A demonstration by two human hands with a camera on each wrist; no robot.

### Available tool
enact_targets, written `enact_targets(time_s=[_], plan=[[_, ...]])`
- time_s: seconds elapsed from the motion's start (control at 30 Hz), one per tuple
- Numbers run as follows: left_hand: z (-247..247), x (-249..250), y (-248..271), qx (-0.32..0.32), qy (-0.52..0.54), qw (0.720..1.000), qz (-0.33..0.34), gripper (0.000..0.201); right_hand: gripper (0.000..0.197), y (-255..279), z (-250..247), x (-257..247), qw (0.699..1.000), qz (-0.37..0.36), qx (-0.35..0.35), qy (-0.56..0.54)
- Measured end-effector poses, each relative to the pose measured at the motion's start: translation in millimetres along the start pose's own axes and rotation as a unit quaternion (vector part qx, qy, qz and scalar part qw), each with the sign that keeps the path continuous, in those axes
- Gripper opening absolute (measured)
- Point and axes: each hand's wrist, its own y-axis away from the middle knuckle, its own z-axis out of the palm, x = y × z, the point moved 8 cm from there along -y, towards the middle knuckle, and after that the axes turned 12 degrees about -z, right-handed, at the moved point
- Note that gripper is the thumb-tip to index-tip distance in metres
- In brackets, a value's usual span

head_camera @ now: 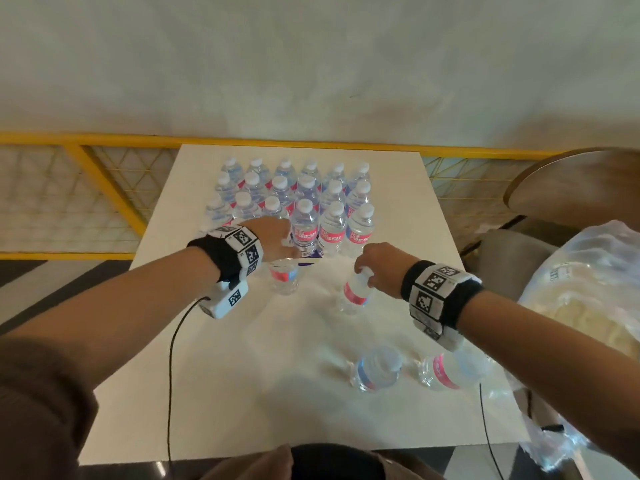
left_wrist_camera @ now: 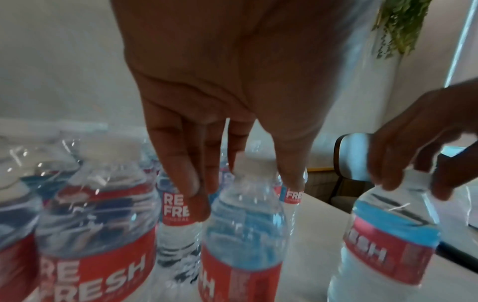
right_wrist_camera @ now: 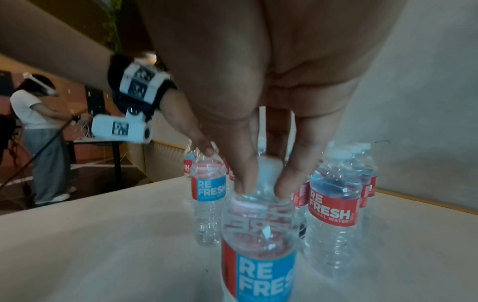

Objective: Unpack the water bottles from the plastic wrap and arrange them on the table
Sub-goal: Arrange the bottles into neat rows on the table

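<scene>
- Risk: right hand (head_camera: 377,268) has its bottle (head_camera: 356,292) by cap and neck only, tilted toward the block (head_camera: 294,202). My read: a top-heavy pinch w/ base swinging could clip the front row and topple several.
- Risk 2: left bottle (head_camera: 284,275) is just in front of the block; a crooked set-down would knock its neighbours.
- Right hand: thumb + fingers (right_wrist_camera: 243,179) curled round the cap, gripping.
- Left hand (head_camera: 277,237): fingers (left_wrist_camera: 186,169) point down round that bottle's top, pinching it.
- Two spare bottles (head_camera: 377,368) sit well nearer than the block, on the table (head_camera: 207,375).
- Wrap (head_camera: 588,271) lies off to the block's right.
</scene>
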Motion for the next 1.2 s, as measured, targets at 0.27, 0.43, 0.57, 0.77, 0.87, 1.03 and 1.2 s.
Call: enact_targets(time_s=[0.27,0.43,0.57,0.77,0.87,1.03,1.2], plan=[[-8.6,2.9,11.3,-0.036,-0.033,0.995,0.084,0.040,0.048,-8.8,2.2,4.2,0.999,0.041,-0.004,-0.015],[-21.5,-5.3,4.8,0.016,-0.012,0.997,0.071,0.037,0.051,-14.3,-5.8,4.3,0.996,0.085,0.022,-0.022],[-26.5,-11.4,-0.6,0.030,0.003,0.998,0.061,0.046,0.040,-18.7,-8.5,2.1,0.996,0.078,0.025,-0.036],[-23.2,-13.3,-5.1,0.034,0.021,0.997,0.063,0.049,0.036,-20.2,-4.7,6.2,0.996,0.071,0.023,-0.045],[-22.4,-14.1,-7.0,0.029,0.022,0.997,0.065,0.050,0.049,-17.4,-0.6,12.0,0.991,0.110,0.031,-0.074],[-17.4,-15.5,-2.3,0.019,0.012,0.997,0.069,0.040,0.042,-25.6,-3.8,8.1,0.989,0.132,0.031,-0.057],[-18.5,-17.5,1.1,0.005,-0.006,0.997,0.075,0.034,0.036,-47.2,-7.7,-5.9,0.993,0.099,0.044,-0.051]])
